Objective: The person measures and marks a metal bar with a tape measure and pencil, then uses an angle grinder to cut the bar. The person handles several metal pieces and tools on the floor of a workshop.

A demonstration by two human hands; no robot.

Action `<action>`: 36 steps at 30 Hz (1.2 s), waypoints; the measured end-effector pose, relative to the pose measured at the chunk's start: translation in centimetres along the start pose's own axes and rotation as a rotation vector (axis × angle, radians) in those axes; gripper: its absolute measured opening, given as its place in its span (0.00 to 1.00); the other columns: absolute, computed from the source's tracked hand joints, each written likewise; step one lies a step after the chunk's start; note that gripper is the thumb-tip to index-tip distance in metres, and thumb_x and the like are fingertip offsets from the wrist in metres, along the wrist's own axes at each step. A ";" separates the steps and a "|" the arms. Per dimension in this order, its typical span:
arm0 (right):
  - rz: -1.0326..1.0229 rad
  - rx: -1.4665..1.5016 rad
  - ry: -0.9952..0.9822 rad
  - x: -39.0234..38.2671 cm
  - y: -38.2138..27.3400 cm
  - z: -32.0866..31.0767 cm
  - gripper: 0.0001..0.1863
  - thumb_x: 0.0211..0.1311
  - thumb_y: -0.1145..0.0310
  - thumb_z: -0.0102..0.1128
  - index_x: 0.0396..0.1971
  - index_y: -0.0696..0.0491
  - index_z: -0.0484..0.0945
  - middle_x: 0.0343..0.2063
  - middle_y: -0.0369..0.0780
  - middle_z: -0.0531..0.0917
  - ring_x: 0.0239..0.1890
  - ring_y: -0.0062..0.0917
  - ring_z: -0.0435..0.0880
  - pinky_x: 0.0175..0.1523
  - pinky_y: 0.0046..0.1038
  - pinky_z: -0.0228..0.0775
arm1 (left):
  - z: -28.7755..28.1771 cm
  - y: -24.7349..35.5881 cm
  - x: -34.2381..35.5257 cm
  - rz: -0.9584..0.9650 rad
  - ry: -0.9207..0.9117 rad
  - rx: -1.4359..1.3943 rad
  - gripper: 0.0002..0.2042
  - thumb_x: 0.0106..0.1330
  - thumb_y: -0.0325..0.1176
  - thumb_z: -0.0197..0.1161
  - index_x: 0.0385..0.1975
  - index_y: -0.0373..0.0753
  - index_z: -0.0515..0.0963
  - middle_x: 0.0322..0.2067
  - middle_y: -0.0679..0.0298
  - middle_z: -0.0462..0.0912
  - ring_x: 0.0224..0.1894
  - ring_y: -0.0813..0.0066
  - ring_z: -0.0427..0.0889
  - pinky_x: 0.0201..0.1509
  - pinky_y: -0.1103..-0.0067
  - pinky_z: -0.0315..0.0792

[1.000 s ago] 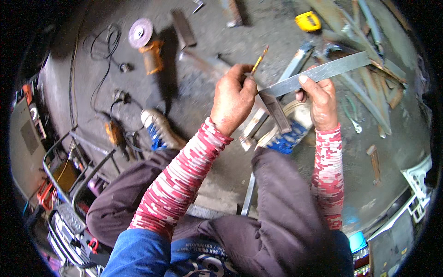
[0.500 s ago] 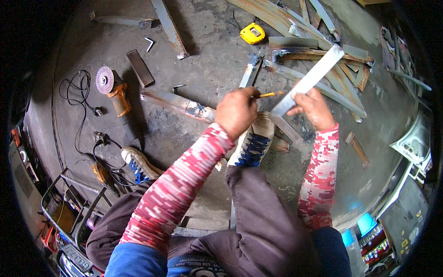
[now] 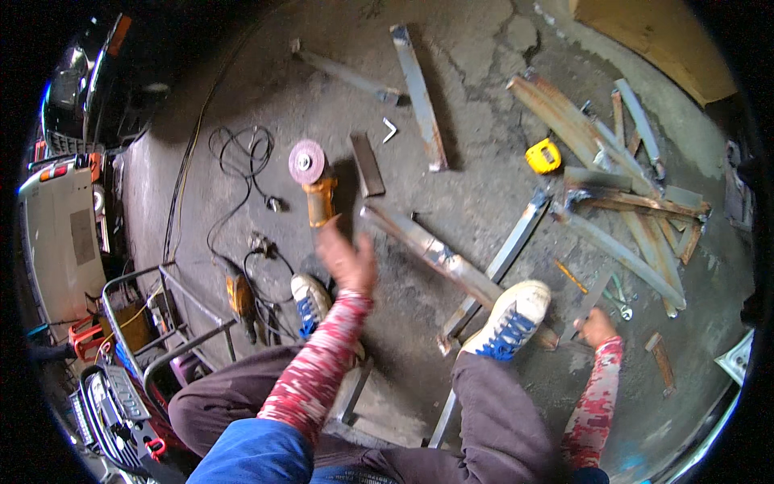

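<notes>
A row of large characters is carried by the licence plate at the lower left, seen tilted. Small pale print is borne by the front of the blue shirt at the lower edge, where it is partly cut off by the rim of the view. Dark markings are shown on the yellow tape measure lying on the floor, but they are too small to be read.

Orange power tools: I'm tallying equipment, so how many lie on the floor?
2: an angle grinder by the left hand, and a second power tool beside the tubular metal frame. Others may be hidden in the cluttered left edge.
</notes>
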State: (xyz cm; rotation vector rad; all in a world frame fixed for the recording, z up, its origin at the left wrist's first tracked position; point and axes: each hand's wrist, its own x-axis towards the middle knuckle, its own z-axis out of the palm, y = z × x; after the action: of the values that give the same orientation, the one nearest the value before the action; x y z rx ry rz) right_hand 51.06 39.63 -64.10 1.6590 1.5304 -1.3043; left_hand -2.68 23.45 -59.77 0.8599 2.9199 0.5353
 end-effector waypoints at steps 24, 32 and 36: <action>-0.529 1.089 0.893 -28.5 -10.5 2.0 0.13 0.75 0.67 0.58 0.53 0.57 0.79 0.40 0.35 0.83 0.36 0.14 0.78 0.41 0.19 0.72 | -14.3 2.7 -11.7 -0.525 -0.531 -0.988 0.16 0.58 0.35 0.75 0.43 0.36 0.80 0.33 0.67 0.83 0.32 0.77 0.81 0.37 0.76 0.76; -1.158 1.299 0.580 -46.4 -19.7 4.7 0.17 0.70 0.74 0.60 0.56 0.61 0.76 0.43 0.40 0.84 0.43 0.22 0.82 0.54 0.27 0.77 | -27.2 6.1 -17.0 -0.135 -0.693 -1.015 0.23 0.56 0.35 0.78 0.49 0.34 0.79 0.33 0.68 0.83 0.33 0.79 0.80 0.41 0.77 0.77; -0.895 1.319 0.111 -44.7 -25.1 13.6 0.36 0.71 0.60 0.69 0.68 0.64 0.65 0.62 0.45 0.73 0.65 0.29 0.70 0.68 0.33 0.65 | -31.9 5.4 -19.7 0.071 -0.793 -1.040 0.25 0.58 0.42 0.74 0.51 0.35 0.77 0.38 0.68 0.82 0.39 0.81 0.78 0.45 0.77 0.76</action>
State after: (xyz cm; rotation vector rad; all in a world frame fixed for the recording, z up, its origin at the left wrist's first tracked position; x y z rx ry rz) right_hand 28.00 13.60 -24.05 1.6487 1.5970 -3.2346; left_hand 12.15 7.19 -28.92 0.7342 1.5664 1.1922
